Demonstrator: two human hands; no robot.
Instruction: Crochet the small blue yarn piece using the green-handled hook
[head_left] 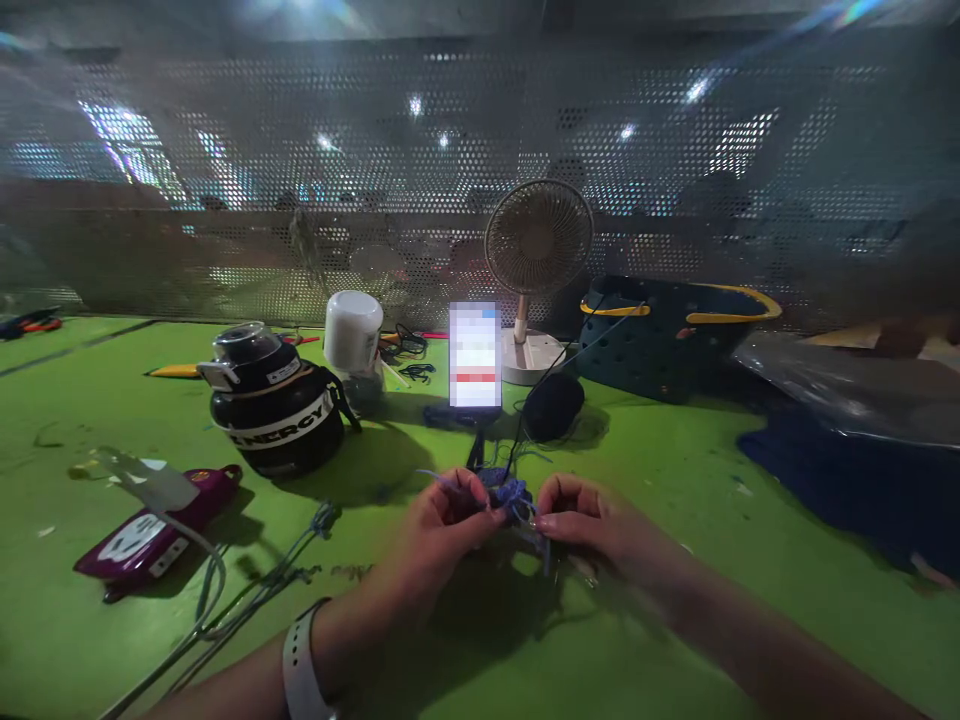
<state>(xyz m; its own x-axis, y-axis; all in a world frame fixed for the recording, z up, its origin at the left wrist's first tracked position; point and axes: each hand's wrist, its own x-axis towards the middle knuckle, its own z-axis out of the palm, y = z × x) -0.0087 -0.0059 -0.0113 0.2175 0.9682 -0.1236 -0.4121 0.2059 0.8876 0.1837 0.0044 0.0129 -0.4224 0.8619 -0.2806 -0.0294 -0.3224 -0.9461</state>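
A small tangle of blue yarn work (514,497) is held up between my two hands over the green table. My left hand (454,515) pinches its left side between thumb and fingers, and a loose strand sticks out past the knuckles. At the right edge, my right hand (574,512) is closed in a pinch by the yarn; a tiny shiny spot shows at its fingertips, too small to name. Yarn ends dangle below. Behind the hands rests a dark ball of yarn (553,406), with a thin dark strand running toward the blue piece.
A phone with a lit screen (475,355) stands ahead, before a fan (538,240). Rightward are a dark basket (660,340) and dark blue cloth (847,480) under clear plastic. Leftward are a black jug (277,410), a white bottle (353,328) and a purple power strip (161,525) with cables.
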